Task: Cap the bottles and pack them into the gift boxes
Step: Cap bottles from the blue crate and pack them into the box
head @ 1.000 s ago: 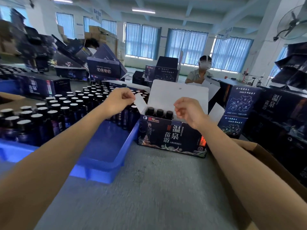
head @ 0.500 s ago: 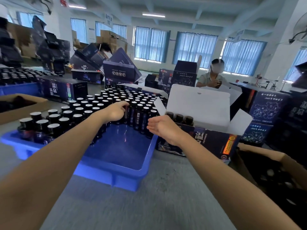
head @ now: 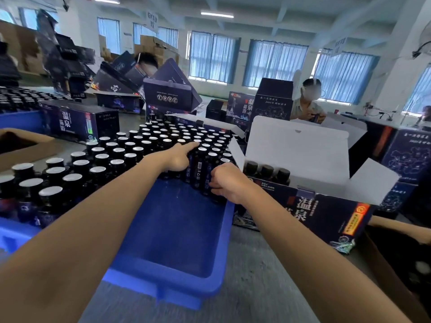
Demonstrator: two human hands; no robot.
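Where the fingers (head: 215, 185) of the right hand (head: 229, 183) curl, they clamp round the side of a dark bottle (head: 208, 170) at the near right corner of the crowd, likely chosen because it stands closest to the box. On the left hand (head: 178, 158) the forefinger (head: 189, 146) lies straight across the silver tops. The other fingers fold against the front row, and I cannot tell whether they grip anything. Packed upright, the bottles (head: 112, 157) fill the far part of the blue tray (head: 177, 229), each within easy reach. Just beside its right wall sits the gift box (head: 310, 206), with its white lid (head: 296, 148) thrown back and its flaps spread so bottles can drop straight in. Three dark-capped bottles (head: 267, 171) line its left end. Tray and box share the grey table (head: 256, 264).
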